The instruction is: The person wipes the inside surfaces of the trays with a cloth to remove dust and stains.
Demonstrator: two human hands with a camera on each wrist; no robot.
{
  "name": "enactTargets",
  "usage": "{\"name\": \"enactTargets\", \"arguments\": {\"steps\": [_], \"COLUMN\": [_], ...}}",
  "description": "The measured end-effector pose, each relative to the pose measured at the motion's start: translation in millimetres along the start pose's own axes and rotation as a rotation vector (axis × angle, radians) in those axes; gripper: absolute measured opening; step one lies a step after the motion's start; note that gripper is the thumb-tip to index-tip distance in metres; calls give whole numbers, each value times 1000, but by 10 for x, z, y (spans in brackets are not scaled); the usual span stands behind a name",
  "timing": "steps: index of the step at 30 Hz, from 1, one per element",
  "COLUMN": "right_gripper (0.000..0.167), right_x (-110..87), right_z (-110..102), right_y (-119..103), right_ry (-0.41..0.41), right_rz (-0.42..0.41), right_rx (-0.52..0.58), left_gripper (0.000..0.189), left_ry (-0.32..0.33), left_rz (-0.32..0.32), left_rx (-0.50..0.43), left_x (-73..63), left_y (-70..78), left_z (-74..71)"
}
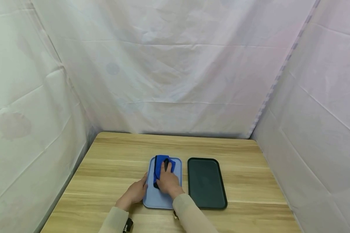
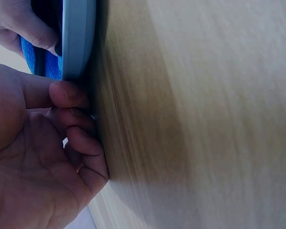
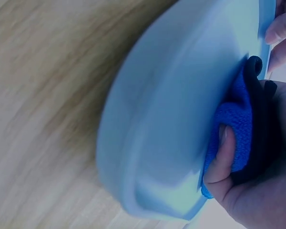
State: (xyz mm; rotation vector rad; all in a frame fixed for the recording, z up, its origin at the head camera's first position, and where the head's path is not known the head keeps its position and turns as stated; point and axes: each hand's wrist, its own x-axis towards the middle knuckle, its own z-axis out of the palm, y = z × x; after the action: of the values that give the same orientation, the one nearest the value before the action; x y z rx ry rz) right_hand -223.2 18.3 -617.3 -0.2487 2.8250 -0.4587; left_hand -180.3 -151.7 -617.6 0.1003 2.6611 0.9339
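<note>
Wristband [image 1: 128, 225] marks are unreadable. Left hand [image 1: 136, 191] grips the blue tray [image 1: 158, 201] at its left edge, right hand [image 1: 168, 182] pinches the cloth [image 1: 159, 162]; both things lie lengthwise toward the desk's [image 1: 119, 158] far edge.

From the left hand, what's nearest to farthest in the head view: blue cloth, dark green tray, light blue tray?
1. Light blue tray: left hand at its edge.
2. Blue cloth: on that tray, under the right hand.
3. Dark green tray: farther right.

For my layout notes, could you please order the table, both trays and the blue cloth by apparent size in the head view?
Table
Dark green tray and light blue tray: too alike to rank
Blue cloth
</note>
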Motion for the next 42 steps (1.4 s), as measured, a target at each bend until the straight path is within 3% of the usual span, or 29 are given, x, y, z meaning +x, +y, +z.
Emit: {"name": "enactTargets", "arguments": {"steps": [42], "right_gripper": [85], "right_x": [19], "right_z": [2], "right_y": [-230], "right_ry": [-20], "right_rz": [-48], "right_rx": [-6], "left_gripper": [57], "left_ry": [5], "left_rz": [25], "left_rx": [-12], "left_x": [0], "left_y": [17], "left_z": [13]}}
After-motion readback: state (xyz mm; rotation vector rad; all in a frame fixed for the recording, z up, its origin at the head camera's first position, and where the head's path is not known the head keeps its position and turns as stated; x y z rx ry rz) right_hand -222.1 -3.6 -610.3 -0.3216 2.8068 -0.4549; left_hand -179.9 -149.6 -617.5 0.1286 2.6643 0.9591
